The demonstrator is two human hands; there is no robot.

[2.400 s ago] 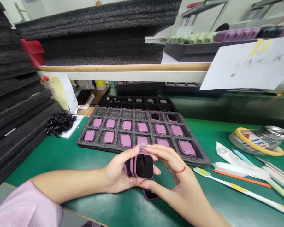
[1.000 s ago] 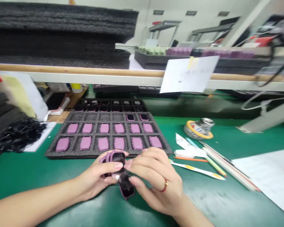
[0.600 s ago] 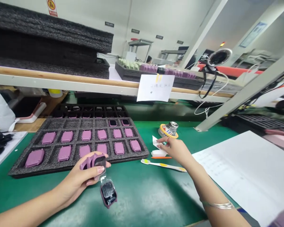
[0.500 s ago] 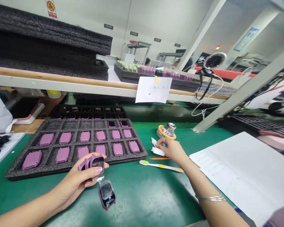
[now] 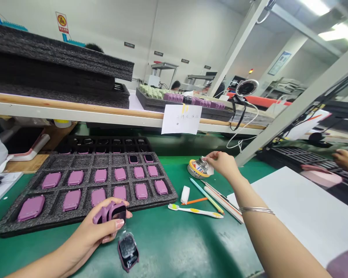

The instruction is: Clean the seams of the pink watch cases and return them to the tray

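My left hand (image 5: 104, 226) is closed around a couple of purple smartwatch cases (image 5: 116, 212) with dark screens, held together. Just below it, another smartwatch (image 5: 128, 251) with clear film on its dark face lies on the green table. My right hand (image 5: 224, 164) pinches a white wipe (image 5: 210, 170) against the metal top of a round dispenser can (image 5: 199, 166), which has a yellow ring around it. Left of my right hand lie a small white block (image 5: 185, 195), an orange stick (image 5: 195, 201) and a toothbrush (image 5: 195, 211).
A black foam tray (image 5: 84, 164) with purple watch cases in its slots fills the left. Pens (image 5: 207, 195) lie beside white paper (image 5: 290, 216) at right. A shelf (image 5: 104, 112) spans the back, its slanted post (image 5: 249, 148) standing at right. Another person's hand (image 5: 346, 160) shows at the right edge.
My right hand has moved from beside the white block up to the dispenser can, carrying the white wipe. The pens are now uncovered. My left hand still grips the smartwatch cases.
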